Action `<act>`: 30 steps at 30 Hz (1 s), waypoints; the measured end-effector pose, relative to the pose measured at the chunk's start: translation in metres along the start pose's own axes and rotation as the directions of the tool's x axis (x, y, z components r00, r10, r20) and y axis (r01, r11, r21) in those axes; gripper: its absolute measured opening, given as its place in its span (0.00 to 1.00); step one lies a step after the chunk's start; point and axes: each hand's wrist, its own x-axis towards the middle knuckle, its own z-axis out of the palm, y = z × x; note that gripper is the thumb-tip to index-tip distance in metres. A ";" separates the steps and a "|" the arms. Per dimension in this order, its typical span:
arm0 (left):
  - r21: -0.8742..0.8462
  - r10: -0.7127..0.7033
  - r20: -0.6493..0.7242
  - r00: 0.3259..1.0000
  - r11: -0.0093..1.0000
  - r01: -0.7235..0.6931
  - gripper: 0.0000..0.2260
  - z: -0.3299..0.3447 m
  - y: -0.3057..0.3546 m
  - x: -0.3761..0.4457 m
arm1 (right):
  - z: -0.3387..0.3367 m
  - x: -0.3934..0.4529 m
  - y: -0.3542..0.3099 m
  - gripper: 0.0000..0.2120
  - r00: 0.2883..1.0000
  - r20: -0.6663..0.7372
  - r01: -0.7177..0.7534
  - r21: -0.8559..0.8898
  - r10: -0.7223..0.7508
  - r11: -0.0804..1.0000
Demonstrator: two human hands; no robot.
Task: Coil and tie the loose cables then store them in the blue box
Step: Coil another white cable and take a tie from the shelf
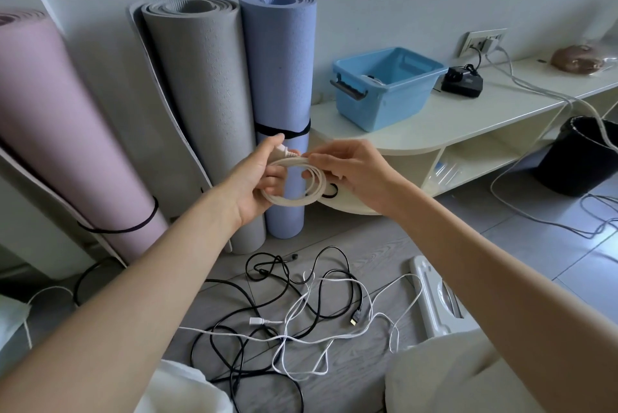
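Both hands meet at the frame's centre: my left hand [257, 178] curls round the coiled white cable [296, 183], thumb on its plug, while my right hand [347, 166] pinches the coil's top strands. Left of them, rolled mats [200, 105] lean on the wall. Below, at lower centre, loose black and white cables [301, 322] tangle on the floor. At upper right, the blue box [384, 88] sits on a pale shelf [468, 118].
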 end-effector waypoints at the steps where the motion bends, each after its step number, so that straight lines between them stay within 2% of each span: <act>1: 0.011 0.017 -0.002 1.000 1.000 -0.017 0.14 0.000 0.000 0.000 | -0.002 0.000 -0.001 0.06 1.000 0.021 -0.017 0.014 0.016 1.000; 6: 0.279 0.041 0.027 0.999 0.959 -0.047 0.11 0.000 -0.012 0.004 | -0.007 -0.002 0.009 0.08 0.986 0.029 -0.164 0.056 0.163 0.985; 10: 0.396 0.038 -0.038 0.999 0.918 -0.020 0.05 -0.009 -0.039 0.025 | -0.006 -0.008 0.047 0.06 0.966 -0.050 -0.246 0.128 0.254 0.961; 12: 0.375 0.010 -0.067 0.998 0.927 0.016 0.03 -0.011 -0.058 0.037 | -0.008 -0.011 0.072 0.08 0.952 -0.114 -0.262 0.166 0.283 0.951; 15: 0.289 -0.069 -0.092 0.993 0.953 0.093 0.08 -0.013 -0.078 0.051 | -0.016 -0.010 0.100 0.06 0.956 -0.157 -0.233 0.119 0.250 0.965; 17: 0.225 -0.102 -0.068 0.992 0.968 0.115 0.09 -0.010 -0.088 0.068 | -0.028 -0.003 0.116 0.04 0.953 -0.167 -0.228 0.158 0.254 0.961; 20: 0.170 -0.109 -0.017 0.994 0.979 0.111 0.06 -0.007 -0.101 0.095 | -0.050 0.012 0.137 0.06 0.943 -0.122 -0.276 0.240 0.311 0.931; 24: 0.122 -0.143 -0.041 0.989 0.982 0.147 0.05 -0.006 -0.121 0.128 | -0.078 0.033 0.159 0.08 0.917 -0.039 -0.374 0.257 0.396 0.891; 27: 0.164 -0.157 -0.123 0.980 0.971 0.176 0.07 -0.004 -0.132 0.161 | -0.093 0.055 0.180 0.05 0.893 -0.068 -0.430 0.164 0.445 0.888; 29: 0.214 -0.132 -0.183 0.974 0.962 0.171 0.10 0.000 -0.140 0.179 | -0.107 0.073 0.192 0.08 0.873 -0.253 -0.431 -0.002 0.417 0.902; 30: 0.229 -0.126 -0.201 0.972 0.958 0.171 0.10 0.001 -0.146 0.193 | -0.120 0.087 0.203 0.09 0.856 -0.376 -0.435 -0.152 0.356 0.887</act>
